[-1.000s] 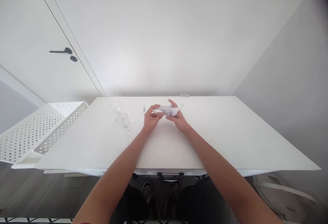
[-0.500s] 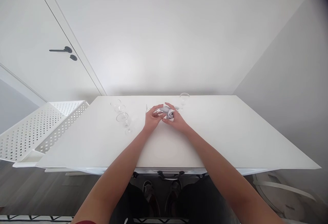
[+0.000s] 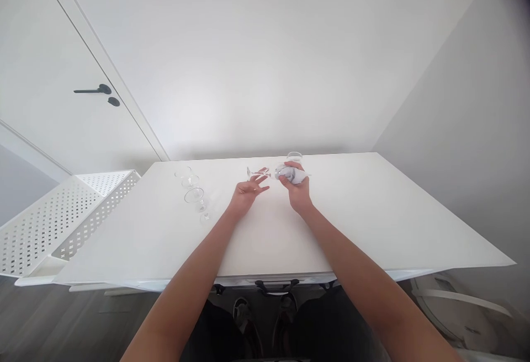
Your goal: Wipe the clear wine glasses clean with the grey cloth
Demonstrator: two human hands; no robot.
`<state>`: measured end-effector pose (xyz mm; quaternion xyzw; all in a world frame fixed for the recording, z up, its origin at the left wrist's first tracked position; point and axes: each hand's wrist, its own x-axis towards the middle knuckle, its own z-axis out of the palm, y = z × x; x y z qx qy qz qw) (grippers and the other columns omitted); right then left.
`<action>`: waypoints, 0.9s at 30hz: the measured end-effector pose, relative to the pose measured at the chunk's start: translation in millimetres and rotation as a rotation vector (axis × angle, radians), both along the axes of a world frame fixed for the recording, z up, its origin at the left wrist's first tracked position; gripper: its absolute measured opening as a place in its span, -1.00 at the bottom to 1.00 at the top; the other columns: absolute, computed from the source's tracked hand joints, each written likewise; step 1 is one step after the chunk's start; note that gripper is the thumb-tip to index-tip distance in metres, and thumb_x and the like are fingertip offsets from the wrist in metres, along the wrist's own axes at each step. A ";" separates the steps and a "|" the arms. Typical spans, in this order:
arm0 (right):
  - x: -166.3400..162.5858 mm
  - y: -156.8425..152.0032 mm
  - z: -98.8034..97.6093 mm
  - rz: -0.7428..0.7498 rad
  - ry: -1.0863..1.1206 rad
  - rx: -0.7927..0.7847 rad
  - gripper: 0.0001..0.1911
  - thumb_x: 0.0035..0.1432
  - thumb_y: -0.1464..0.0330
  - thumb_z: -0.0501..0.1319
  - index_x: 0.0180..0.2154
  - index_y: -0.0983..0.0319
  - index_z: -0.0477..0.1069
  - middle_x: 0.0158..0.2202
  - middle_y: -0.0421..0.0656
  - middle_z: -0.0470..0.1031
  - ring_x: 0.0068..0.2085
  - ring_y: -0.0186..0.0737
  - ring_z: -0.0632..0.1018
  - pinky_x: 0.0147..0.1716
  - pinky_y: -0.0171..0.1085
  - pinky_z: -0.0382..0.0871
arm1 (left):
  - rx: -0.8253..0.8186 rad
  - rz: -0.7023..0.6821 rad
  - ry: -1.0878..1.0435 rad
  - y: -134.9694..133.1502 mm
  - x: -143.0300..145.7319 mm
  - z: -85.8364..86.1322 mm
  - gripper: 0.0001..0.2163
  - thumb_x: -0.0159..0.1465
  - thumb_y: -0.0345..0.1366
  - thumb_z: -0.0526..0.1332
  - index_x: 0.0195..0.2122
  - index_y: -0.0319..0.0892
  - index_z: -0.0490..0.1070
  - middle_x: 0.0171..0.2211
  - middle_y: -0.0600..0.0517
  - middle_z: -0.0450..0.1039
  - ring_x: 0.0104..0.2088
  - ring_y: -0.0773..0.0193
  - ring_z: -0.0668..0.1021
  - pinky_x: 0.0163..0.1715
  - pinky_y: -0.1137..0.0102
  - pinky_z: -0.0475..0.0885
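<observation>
A clear stemmed glass is held sideways above the white table, its foot pointing left and its bowl to the right. My right hand is closed around the bowl end, with a light grey-white cloth bunched in its grip. My left hand is beside the stem with its fingers spread; whether a fingertip touches the stem is unclear. Behind my right hand stands another clear glass, mostly hidden. Several more stemmed glasses stand in a row on the left.
The white table meets a plain wall at the back. A white perforated rack is at its left side, near a door with a dark handle. Below the right front edge is a pale round object.
My hands have moved apart. My left fingers have spread, and my right hand has shifted right with the cloth and the glass bowl. More of the stem and foot shows. The view has tilted slightly.
</observation>
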<state>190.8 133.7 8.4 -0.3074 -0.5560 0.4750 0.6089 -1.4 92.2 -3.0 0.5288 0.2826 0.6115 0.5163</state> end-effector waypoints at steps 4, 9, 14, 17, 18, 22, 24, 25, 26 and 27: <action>1.3 5.9 -2.1 -0.013 0.044 0.003 -0.54 0.08 0.08 0.45 -0.05 0.05 0.38 -0.11 -0.15 0.41 -0.16 -0.15 0.45 -0.11 -0.16 0.42 | -0.257 0.056 -0.203 7.2 -10.4 -7.5 -0.71 0.17 -0.26 0.41 -0.53 -0.16 0.29 -0.05 -0.10 0.60 -0.14 0.06 0.70 -0.13 0.09 0.64; 10.3 11.5 0.9 0.002 0.080 0.000 -0.60 0.06 0.12 0.41 -0.11 0.04 0.35 -0.22 -0.19 0.35 -0.20 -0.13 0.41 -0.12 -0.13 0.37 | -0.453 -0.103 -0.171 8.6 -13.9 -6.7 -0.69 0.32 0.02 0.30 -0.33 -0.13 0.39 -0.20 -0.14 0.61 -0.46 0.22 0.63 -0.47 0.29 0.55; 14.0 7.6 3.2 0.109 0.062 -0.027 -0.65 0.00 0.17 0.43 -0.20 0.06 0.39 -0.32 -0.21 0.33 -0.25 -0.11 0.41 -0.16 -0.09 0.35 | -0.483 -0.144 -0.096 7.7 -7.6 -2.5 -0.58 0.30 0.14 0.30 -0.39 -0.13 0.35 -0.34 -0.09 0.56 -0.40 0.21 0.64 -0.45 0.35 0.54; 9.5 5.1 4.1 0.206 0.074 -0.031 -0.64 0.02 0.17 0.45 -0.15 0.06 0.45 -0.29 -0.19 0.39 -0.23 -0.10 0.44 -0.15 -0.09 0.38 | -0.434 -0.327 0.066 2.7 -5.2 -0.4 -0.67 0.26 0.04 0.40 -0.24 -0.15 0.51 -0.42 -0.05 0.52 -0.48 0.22 0.59 -0.39 0.27 0.56; 7.8 5.0 4.5 0.212 0.085 -0.034 -0.64 0.06 0.14 0.44 -0.11 0.06 0.47 -0.25 -0.18 0.42 -0.20 -0.09 0.46 -0.12 -0.09 0.39 | -0.403 -0.369 0.125 1.4 -5.2 -0.3 -0.68 0.26 0.02 0.41 -0.24 -0.17 0.54 -0.46 -0.04 0.50 -0.50 0.22 0.56 -0.38 0.24 0.55; 2.2 6.9 4.3 0.132 0.171 -0.022 -0.58 0.25 0.03 0.31 0.07 0.05 0.48 0.01 -0.11 0.50 0.06 -0.05 0.48 0.08 -0.07 0.38 | -0.272 -0.300 0.187 2.0 -8.0 -4.0 -0.64 0.28 0.00 0.40 -0.42 -0.22 0.53 -0.61 0.06 0.29 -0.59 0.29 0.45 -0.43 0.29 0.44; 0.2 8.1 2.5 0.101 0.237 -0.007 -0.58 0.27 0.06 0.31 0.11 0.03 0.45 0.10 -0.12 0.48 0.14 -0.06 0.46 0.13 -0.08 0.36 | -0.249 -0.224 0.138 4.2 -10.1 -6.5 -0.63 0.30 0.00 0.38 -0.42 -0.24 0.52 -0.63 0.10 0.24 -0.61 0.33 0.40 -0.43 0.30 0.40; -0.8 8.4 1.2 0.089 0.272 -0.007 -0.59 0.27 0.08 0.32 0.10 0.02 0.43 0.11 -0.14 0.48 0.15 -0.07 0.46 0.13 -0.10 0.37 | -0.233 -0.187 0.110 5.0 -11.0 -7.2 -0.62 0.32 0.02 0.35 -0.41 -0.24 0.52 -0.62 0.11 0.24 -0.61 0.34 0.38 -0.42 0.30 0.40; -1.8 8.4 -0.1 0.082 0.301 -0.018 -0.61 0.26 0.11 0.34 0.08 0.01 0.43 0.09 -0.16 0.48 0.13 -0.09 0.47 0.11 -0.11 0.38 | -0.214 -0.146 0.079 5.5 -11.8 -7.6 -0.60 0.33 0.06 0.32 -0.40 -0.22 0.50 -0.62 0.11 0.24 -0.60 0.34 0.38 -0.41 0.30 0.39; -3.0 8.1 -1.1 0.083 0.321 -0.037 -0.65 0.24 0.13 0.36 0.03 0.01 0.44 0.05 -0.19 0.50 0.10 -0.11 0.48 0.08 -0.13 0.38 | -0.192 -0.103 0.044 5.5 -12.4 -7.5 -0.58 0.34 0.09 0.29 -0.39 -0.21 0.49 -0.61 0.12 0.23 -0.59 0.34 0.37 -0.41 0.31 0.38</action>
